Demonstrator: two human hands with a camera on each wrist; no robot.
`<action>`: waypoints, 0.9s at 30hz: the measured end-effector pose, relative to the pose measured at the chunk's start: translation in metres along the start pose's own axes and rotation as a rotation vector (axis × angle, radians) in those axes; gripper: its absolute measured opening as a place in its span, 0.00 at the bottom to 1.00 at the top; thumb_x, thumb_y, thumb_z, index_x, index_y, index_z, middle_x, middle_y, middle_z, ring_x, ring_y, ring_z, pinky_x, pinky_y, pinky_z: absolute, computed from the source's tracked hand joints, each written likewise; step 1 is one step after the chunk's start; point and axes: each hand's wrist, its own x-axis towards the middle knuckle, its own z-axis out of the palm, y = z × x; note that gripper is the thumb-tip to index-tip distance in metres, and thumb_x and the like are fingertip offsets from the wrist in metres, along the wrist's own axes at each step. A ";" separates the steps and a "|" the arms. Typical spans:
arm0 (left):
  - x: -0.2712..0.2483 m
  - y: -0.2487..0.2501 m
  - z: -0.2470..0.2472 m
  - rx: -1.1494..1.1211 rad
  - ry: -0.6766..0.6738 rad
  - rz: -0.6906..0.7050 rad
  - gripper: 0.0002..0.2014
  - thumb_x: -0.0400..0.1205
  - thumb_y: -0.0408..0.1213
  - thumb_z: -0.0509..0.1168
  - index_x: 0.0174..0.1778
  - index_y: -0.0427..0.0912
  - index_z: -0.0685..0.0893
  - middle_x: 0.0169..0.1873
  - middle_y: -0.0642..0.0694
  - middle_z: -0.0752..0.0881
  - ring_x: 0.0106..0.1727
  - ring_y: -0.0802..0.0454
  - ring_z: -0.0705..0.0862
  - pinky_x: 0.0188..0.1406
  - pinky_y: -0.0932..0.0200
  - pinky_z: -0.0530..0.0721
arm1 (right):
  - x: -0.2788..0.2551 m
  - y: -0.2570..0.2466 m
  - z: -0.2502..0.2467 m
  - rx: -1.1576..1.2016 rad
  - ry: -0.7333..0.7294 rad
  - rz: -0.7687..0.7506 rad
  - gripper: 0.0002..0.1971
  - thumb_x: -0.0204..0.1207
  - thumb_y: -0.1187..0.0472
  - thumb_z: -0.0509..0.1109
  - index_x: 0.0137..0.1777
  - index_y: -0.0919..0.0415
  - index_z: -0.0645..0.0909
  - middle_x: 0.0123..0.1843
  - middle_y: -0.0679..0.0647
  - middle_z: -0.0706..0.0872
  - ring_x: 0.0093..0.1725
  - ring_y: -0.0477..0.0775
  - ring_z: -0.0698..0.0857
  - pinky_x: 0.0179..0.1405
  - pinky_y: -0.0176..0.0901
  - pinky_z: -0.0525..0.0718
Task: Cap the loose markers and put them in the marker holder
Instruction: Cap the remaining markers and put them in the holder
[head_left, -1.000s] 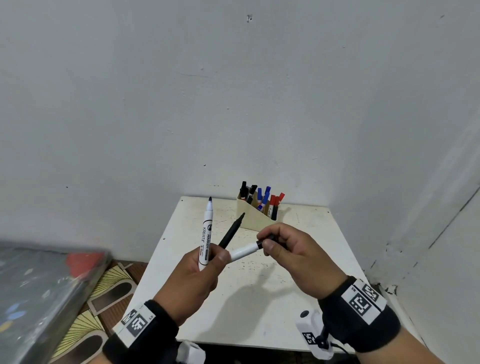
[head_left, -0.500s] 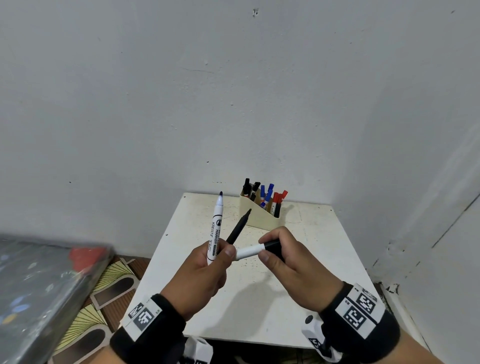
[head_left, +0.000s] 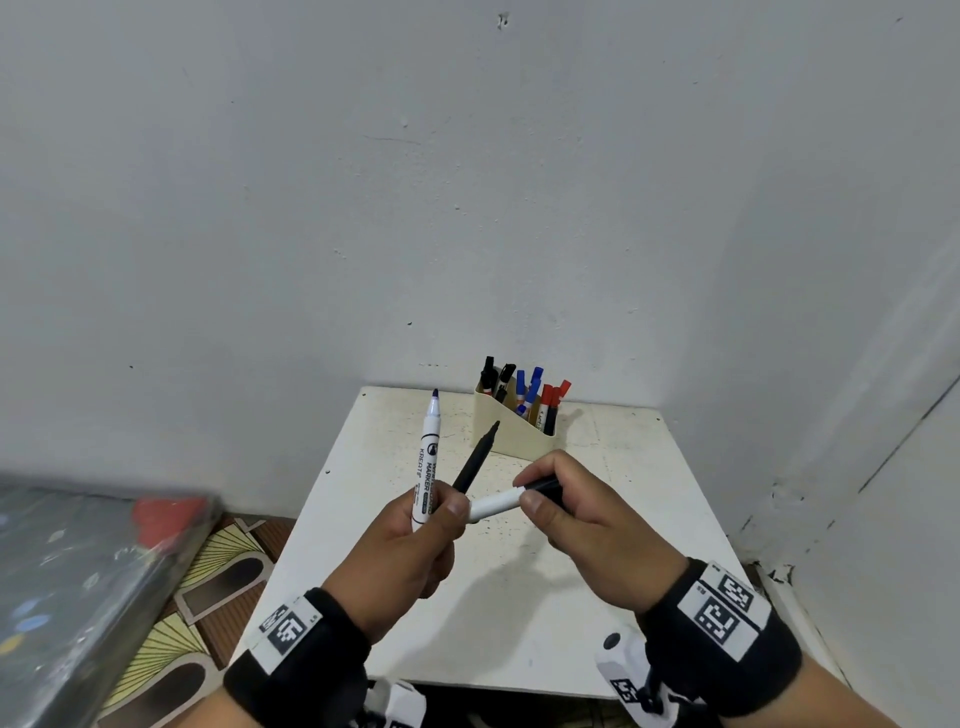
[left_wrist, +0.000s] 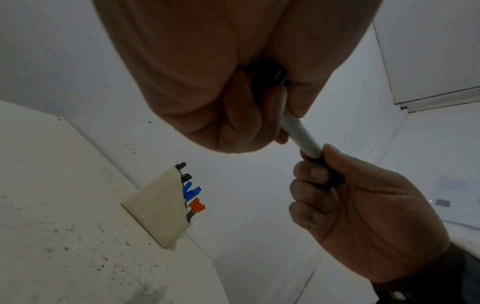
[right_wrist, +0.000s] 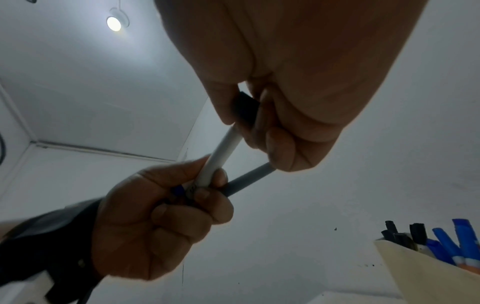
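Note:
My left hand (head_left: 415, 535) grips three markers in a fan above the white table (head_left: 519, 597): an uncapped white marker (head_left: 427, 462) pointing up, an uncapped black marker (head_left: 477, 457) slanting right, and a white marker (head_left: 493, 505) pointing at my right hand. My right hand (head_left: 571, 514) pinches a black cap (head_left: 543, 487) seated on that third marker's end; the same cap (right_wrist: 245, 109) shows in the right wrist view. The cream marker holder (head_left: 511, 434) stands at the table's back with several capped black, blue and red markers.
White walls close in behind and to the right of the table. To the left, below table level, lie a patterned floor mat (head_left: 208, 582) and a grey blurred box (head_left: 78, 582) with a red patch.
Both hands drifted slightly right and up together. The right hand has pushed the black cap further onto the white marker's end.

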 end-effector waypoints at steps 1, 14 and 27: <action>0.000 0.000 0.000 -0.018 -0.001 -0.005 0.11 0.82 0.49 0.66 0.37 0.49 0.79 0.34 0.46 0.70 0.24 0.52 0.64 0.24 0.62 0.61 | 0.001 0.000 -0.001 0.026 -0.001 0.000 0.05 0.83 0.48 0.65 0.55 0.44 0.80 0.36 0.43 0.77 0.34 0.48 0.71 0.35 0.49 0.71; -0.006 -0.001 -0.002 0.611 -0.111 0.148 0.14 0.90 0.48 0.63 0.42 0.44 0.79 0.29 0.59 0.74 0.31 0.60 0.71 0.33 0.66 0.71 | 0.044 -0.049 -0.051 -0.122 -0.094 -0.020 0.06 0.88 0.54 0.67 0.59 0.48 0.85 0.49 0.43 0.85 0.35 0.37 0.77 0.41 0.37 0.75; -0.009 0.004 -0.002 0.690 -0.184 0.210 0.13 0.90 0.49 0.62 0.43 0.46 0.79 0.32 0.58 0.77 0.34 0.59 0.74 0.35 0.65 0.73 | 0.041 -0.056 -0.044 -0.092 -0.265 0.037 0.10 0.80 0.47 0.66 0.56 0.42 0.86 0.41 0.49 0.77 0.38 0.48 0.72 0.41 0.51 0.73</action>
